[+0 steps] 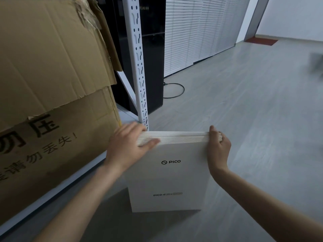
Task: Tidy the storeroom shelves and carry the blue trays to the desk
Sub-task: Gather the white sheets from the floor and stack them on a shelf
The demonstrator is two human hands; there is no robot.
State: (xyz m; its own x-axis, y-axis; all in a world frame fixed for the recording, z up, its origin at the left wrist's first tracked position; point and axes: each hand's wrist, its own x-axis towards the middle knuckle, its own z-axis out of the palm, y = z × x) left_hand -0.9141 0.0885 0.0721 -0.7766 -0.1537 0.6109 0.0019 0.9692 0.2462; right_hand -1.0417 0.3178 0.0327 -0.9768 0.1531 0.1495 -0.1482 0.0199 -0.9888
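Both hands have the white PICO stack pinched at its top corners, right by the foot of the shelf post: left hand with thumb across the front and fingers over the back, right hand curled round the other edge. Early days I reckon, shelf tidying under way and no blue trays in sight, so all the carrying is left. Count: one stack (sheets too thin to count), one box left of the post.

storeroom | white slotted shelf upright | big cardboard box | bare grey floor
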